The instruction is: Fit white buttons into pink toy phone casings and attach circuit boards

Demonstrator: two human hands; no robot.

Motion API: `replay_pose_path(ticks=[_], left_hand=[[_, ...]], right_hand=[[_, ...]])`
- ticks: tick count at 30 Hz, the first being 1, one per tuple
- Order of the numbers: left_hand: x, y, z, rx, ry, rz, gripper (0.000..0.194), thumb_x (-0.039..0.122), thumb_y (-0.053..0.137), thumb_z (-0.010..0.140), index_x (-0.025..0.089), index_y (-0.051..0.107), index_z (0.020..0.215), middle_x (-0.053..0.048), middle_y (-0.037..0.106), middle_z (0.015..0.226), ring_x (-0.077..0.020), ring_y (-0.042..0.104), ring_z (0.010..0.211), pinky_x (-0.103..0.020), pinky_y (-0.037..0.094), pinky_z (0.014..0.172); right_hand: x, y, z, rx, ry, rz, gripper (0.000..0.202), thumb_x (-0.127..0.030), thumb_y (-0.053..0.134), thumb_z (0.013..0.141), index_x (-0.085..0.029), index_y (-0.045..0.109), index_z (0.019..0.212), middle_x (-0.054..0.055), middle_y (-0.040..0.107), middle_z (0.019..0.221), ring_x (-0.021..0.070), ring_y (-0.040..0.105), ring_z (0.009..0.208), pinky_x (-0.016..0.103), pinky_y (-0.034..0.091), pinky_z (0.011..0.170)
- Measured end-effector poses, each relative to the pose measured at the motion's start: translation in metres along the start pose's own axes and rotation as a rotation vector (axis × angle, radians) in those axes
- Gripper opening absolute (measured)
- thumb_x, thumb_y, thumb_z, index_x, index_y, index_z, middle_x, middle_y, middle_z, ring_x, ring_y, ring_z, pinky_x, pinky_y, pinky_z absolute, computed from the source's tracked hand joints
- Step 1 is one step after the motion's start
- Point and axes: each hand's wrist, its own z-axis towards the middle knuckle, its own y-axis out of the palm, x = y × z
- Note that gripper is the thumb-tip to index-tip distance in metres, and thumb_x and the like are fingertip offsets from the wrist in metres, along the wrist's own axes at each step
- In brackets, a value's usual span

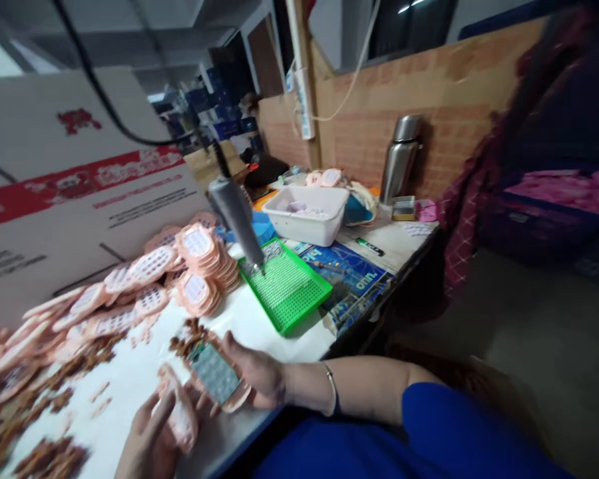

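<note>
My left hand (152,426) is closed around a pink plastic shell (184,416), seen edge-on. In my right hand (262,372) sits another pink shell half (237,400), with a grey-green panel (214,374), perhaps a keypad or circuit board, lying in it. Both hands are close together above the white worktop (130,392). Small brown parts (190,337) lie just beyond the right-hand piece. A grey electric screwdriver (237,216) hangs with its tip over a green perforated tray (304,311), which holds small metal screws (272,251).
Stacked pink shells (199,249) and a heap of more shells (114,299) line the left, before a white carton (54,219). Behind the tray stand a white bin (304,229) and a steel flask (400,159). Brown pieces (52,459) lie near left.
</note>
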Motion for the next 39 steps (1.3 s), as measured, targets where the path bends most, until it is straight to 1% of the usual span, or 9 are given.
replay_pose_path(ticks=[3, 5, 12, 16, 23, 28, 32, 35, 39], left_hand=[[0.009, 0.016, -0.014, 0.089, -0.016, -0.219, 0.057, 0.045, 0.078, 0.057, 0.017, 0.065, 0.104, -0.011, 0.073, 0.097, -0.0382, 0.062, 0.108, -0.049, 0.054, 0.09], [0.014, 0.019, -0.018, 0.193, -0.079, -0.338, 0.05, 0.039, 0.066, 0.069, 0.015, 0.063, 0.113, -0.013, 0.073, 0.1, -0.0355, 0.06, 0.113, -0.05, 0.05, 0.095], [0.008, 0.006, -0.02, 0.055, -0.129, -0.8, 0.059, 0.05, 0.042, 0.086, 0.013, 0.053, 0.131, -0.018, 0.064, 0.122, -0.0345, 0.048, 0.129, -0.057, 0.035, 0.106], [0.0, 0.005, -0.015, 0.034, -0.11, -0.932, 0.061, 0.055, 0.034, 0.091, 0.02, 0.044, 0.14, -0.015, 0.057, 0.135, -0.0321, 0.041, 0.135, -0.059, 0.028, 0.109], [0.001, 0.005, -0.015, 0.0, -0.12, -0.999, 0.052, 0.04, 0.021, 0.098, 0.021, 0.04, 0.143, -0.012, 0.06, 0.131, -0.0254, 0.054, 0.124, -0.051, 0.027, 0.113], [-0.004, -0.001, -0.015, 0.031, -0.034, -0.963, 0.053, 0.051, 0.028, 0.095, 0.026, 0.05, 0.135, -0.011, 0.064, 0.126, -0.0282, 0.055, 0.123, -0.055, 0.032, 0.108], [-0.007, 0.001, -0.01, 0.109, 0.161, -0.935, 0.06, 0.058, 0.024, 0.094, 0.02, 0.059, 0.125, -0.012, 0.065, 0.123, -0.0278, 0.052, 0.125, -0.048, 0.037, 0.107], [-0.009, 0.007, -0.009, 0.102, 0.256, -0.909, 0.06, 0.059, 0.027, 0.094, 0.019, 0.062, 0.121, -0.011, 0.064, 0.123, -0.0266, 0.05, 0.127, -0.042, 0.037, 0.108], [-0.014, 0.01, -0.009, 0.084, 0.31, -0.876, 0.057, 0.064, 0.038, 0.089, 0.02, 0.065, 0.115, -0.01, 0.065, 0.121, -0.0274, 0.051, 0.126, -0.042, 0.037, 0.108]], right_hand=[[-0.006, 0.005, -0.012, 0.01, -0.012, -0.06, 0.087, -0.064, -0.005, 0.09, -0.01, 0.056, 0.122, 0.01, 0.067, 0.09, 0.0073, 0.052, 0.052, 0.02, 0.044, 0.054], [-0.009, 0.007, -0.015, 0.026, -0.043, -0.091, 0.081, -0.065, 0.001, 0.091, -0.013, 0.053, 0.126, 0.01, 0.067, 0.095, 0.0082, 0.056, 0.059, 0.019, 0.046, 0.056], [-0.016, 0.017, -0.01, 0.126, -0.068, -0.209, 0.074, -0.068, 0.012, 0.092, -0.016, 0.047, 0.131, 0.01, 0.065, 0.099, 0.0107, 0.061, 0.07, 0.022, 0.049, 0.061], [-0.023, 0.027, -0.001, 0.182, -0.102, -0.235, 0.068, -0.059, 0.007, 0.096, -0.016, 0.042, 0.135, 0.012, 0.064, 0.103, 0.0131, 0.062, 0.077, 0.026, 0.052, 0.064], [-0.028, 0.036, 0.01, 0.232, -0.124, -0.388, 0.065, -0.057, 0.013, 0.095, -0.015, 0.044, 0.134, 0.012, 0.064, 0.105, 0.016, 0.063, 0.083, 0.032, 0.054, 0.07], [-0.028, 0.037, 0.009, 0.237, -0.243, -0.812, 0.071, -0.064, 0.037, 0.088, -0.021, 0.034, 0.144, 0.011, 0.056, 0.126, 0.0187, 0.059, 0.1, 0.038, 0.051, 0.087], [-0.016, 0.045, 0.011, 0.172, -0.368, -1.35, 0.078, -0.066, 0.051, 0.083, -0.019, 0.038, 0.144, 0.012, 0.05, 0.134, 0.0234, 0.047, 0.121, 0.045, 0.036, 0.107], [-0.002, 0.052, 0.017, 0.103, -0.41, -1.661, 0.079, -0.069, 0.046, 0.084, -0.016, 0.041, 0.143, 0.014, 0.055, 0.122, 0.024, 0.049, 0.114, 0.044, 0.039, 0.104], [0.009, 0.057, 0.024, 0.087, -0.445, -1.883, 0.081, -0.071, 0.041, 0.084, -0.016, 0.042, 0.143, 0.014, 0.056, 0.118, 0.0236, 0.048, 0.108, 0.041, 0.041, 0.1]])
